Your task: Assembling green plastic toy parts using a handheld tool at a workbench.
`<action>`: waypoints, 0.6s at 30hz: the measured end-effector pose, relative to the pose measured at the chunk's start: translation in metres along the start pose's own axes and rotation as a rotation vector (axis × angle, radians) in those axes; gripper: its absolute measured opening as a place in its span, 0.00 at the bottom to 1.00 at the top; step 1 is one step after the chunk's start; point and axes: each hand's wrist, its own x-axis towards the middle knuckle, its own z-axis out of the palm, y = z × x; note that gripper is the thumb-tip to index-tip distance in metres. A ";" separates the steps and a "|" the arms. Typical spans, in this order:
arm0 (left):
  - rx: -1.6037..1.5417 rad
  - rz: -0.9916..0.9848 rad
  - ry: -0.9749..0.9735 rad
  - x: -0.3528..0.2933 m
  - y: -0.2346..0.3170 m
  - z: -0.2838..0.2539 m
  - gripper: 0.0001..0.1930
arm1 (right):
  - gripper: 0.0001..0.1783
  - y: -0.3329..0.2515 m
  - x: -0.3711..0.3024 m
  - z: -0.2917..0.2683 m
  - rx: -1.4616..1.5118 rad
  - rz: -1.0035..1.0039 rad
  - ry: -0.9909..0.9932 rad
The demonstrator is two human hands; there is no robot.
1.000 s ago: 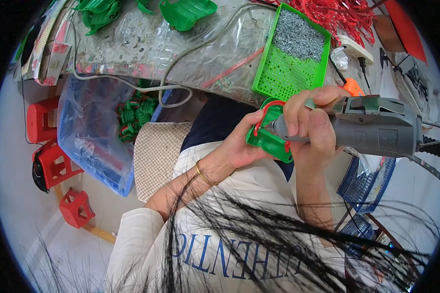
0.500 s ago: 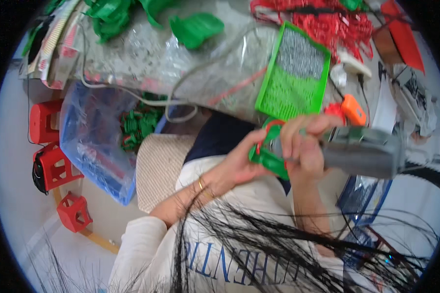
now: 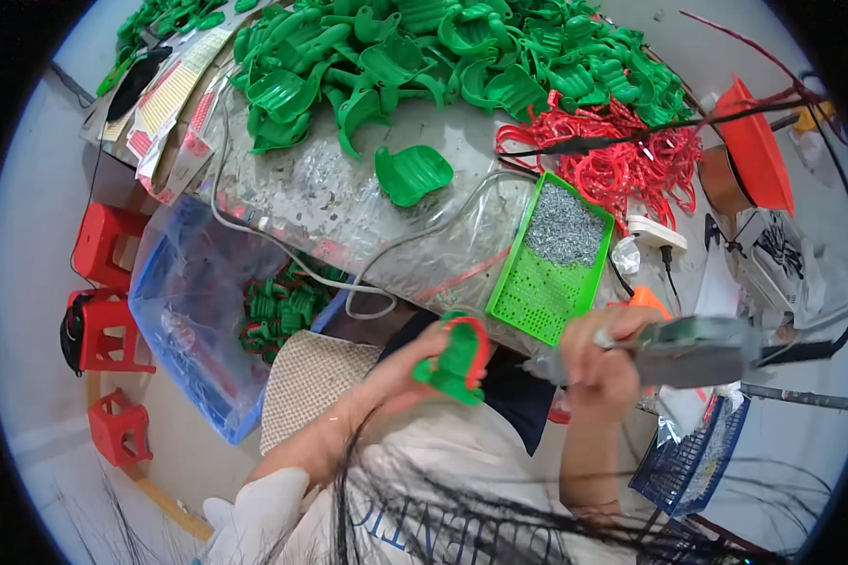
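Observation:
My left hand (image 3: 410, 370) grips a curved green plastic piece (image 3: 458, 360) with a red strap along its edge, held in front of my body. My right hand (image 3: 598, 365) is wrapped round a thick grey corded electric screwdriver (image 3: 702, 351), its nose pointing left. A gap separates the nose from the green piece. Just beyond my right hand lies a bright green perforated tray (image 3: 541, 299) with small silvery metal parts (image 3: 563, 228) at its far end. A single loose green piece (image 3: 413, 175) rests on the table (image 3: 320, 202).
A big heap of green pieces (image 3: 386, 61) covers the back of the table, beside tangled red straps (image 3: 631, 160). A white cable (image 3: 297, 247) loops over the front edge. At left, a blue lined bin (image 3: 231, 414) holds finished-looking green-and-red pieces, near red stools (image 3: 113, 245). A blue basket (image 3: 693, 457) stands right.
The screwdriver and the green piece were together; now they are apart, the piece shifted left in my left hand. The view has tilted, bringing more of the green heap into sight.

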 end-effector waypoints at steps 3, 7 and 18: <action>0.149 0.109 -0.001 -0.048 0.038 -0.038 0.26 | 0.16 -0.023 0.024 -0.015 -0.130 -0.016 0.112; 0.241 0.284 0.459 -0.099 0.075 -0.102 0.26 | 0.18 -0.028 0.045 -0.035 -0.303 0.011 0.275; 1.396 0.107 0.772 -0.099 0.139 -0.094 0.29 | 0.23 -0.047 0.050 -0.057 -0.713 0.076 0.134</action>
